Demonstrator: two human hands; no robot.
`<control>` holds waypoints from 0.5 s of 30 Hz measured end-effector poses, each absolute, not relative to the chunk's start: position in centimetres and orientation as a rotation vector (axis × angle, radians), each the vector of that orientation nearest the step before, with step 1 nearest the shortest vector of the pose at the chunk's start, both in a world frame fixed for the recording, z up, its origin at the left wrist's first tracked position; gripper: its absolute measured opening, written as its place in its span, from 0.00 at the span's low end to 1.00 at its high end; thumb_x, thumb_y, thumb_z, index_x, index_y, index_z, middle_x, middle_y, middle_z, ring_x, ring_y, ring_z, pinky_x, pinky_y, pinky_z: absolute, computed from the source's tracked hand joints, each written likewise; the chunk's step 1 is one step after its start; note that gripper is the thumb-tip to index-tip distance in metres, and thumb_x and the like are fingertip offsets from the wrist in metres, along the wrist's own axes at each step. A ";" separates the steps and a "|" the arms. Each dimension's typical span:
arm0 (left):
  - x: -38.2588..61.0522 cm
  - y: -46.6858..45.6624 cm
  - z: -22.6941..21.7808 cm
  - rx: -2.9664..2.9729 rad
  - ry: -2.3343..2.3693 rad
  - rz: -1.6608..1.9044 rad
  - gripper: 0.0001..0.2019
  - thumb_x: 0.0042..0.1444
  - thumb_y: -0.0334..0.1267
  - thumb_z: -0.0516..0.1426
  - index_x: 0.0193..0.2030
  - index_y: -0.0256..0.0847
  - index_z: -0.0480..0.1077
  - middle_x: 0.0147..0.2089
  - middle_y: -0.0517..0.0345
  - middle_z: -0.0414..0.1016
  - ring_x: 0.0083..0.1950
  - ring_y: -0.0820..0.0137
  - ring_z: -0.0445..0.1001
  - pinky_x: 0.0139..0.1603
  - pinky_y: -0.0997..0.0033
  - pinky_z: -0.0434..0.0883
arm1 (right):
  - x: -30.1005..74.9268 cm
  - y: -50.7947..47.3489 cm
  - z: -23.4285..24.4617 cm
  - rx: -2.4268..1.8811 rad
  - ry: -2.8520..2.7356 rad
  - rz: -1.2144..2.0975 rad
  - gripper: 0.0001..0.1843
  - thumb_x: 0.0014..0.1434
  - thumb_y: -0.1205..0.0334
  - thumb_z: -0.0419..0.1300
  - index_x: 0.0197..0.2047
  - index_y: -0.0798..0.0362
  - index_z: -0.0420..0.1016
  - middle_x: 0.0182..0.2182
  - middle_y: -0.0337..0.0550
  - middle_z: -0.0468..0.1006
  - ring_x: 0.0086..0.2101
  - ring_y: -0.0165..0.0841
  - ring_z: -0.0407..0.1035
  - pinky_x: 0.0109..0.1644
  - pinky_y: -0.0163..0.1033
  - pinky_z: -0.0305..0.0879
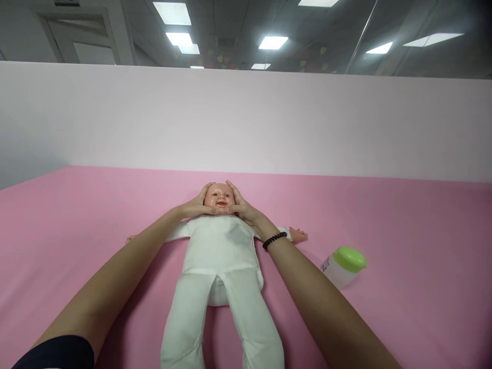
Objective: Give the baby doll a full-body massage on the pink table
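A baby doll [219,256] in a white cloth suit lies on its back on a pink surface [403,230], head away from me. My left hand [198,204] cups the left side of the doll's head [219,199], fingers curved around it. On the head's other side rests my right hand [240,206], fingers over the temple and thumb near the chin. A black bead bracelet [274,240] circles my right wrist. The doll's arms spread out to both sides, partly hidden under my forearms.
A small clear jar with a green lid [344,265] lies tilted on the pink surface right of my right forearm. A pale pink wall [246,123] rises behind the surface, with ceiling lights above it.
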State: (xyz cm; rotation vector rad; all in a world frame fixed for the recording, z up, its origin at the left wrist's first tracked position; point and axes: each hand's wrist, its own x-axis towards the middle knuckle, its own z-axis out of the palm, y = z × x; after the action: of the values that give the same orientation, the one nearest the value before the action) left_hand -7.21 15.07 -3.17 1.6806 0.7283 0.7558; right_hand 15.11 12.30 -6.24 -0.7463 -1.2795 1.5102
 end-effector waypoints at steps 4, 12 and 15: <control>-7.4 15.5 -3.3 1.667 0.705 0.692 0.64 0.45 0.44 0.76 0.83 0.48 0.44 0.78 0.35 0.57 0.75 0.44 0.65 0.73 0.43 0.67 | 15.1 12.3 -6.2 -0.732 -1.266 1.523 0.72 0.42 0.66 0.79 0.81 0.30 0.45 0.76 0.45 0.57 0.67 0.48 0.69 0.72 0.60 0.67; -7.5 15.8 -3.7 1.665 0.686 0.725 0.61 0.46 0.43 0.76 0.82 0.51 0.46 0.78 0.37 0.58 0.75 0.45 0.66 0.73 0.43 0.67 | 15.1 12.2 -6.2 -0.729 -1.276 1.516 0.70 0.42 0.68 0.77 0.80 0.29 0.47 0.76 0.43 0.58 0.67 0.48 0.68 0.72 0.60 0.66; -7.6 15.7 -3.3 1.686 0.683 0.676 0.61 0.47 0.44 0.75 0.82 0.51 0.46 0.78 0.37 0.57 0.75 0.45 0.66 0.73 0.44 0.68 | 15.2 12.3 -6.2 -0.719 -1.258 1.542 0.69 0.42 0.68 0.77 0.80 0.29 0.47 0.76 0.43 0.58 0.67 0.48 0.69 0.71 0.61 0.67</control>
State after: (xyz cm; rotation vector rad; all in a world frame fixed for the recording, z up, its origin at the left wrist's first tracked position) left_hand -7.57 15.68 -3.29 1.6862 0.6829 0.6759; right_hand 15.16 12.25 -6.24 -0.7193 -1.2584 1.5416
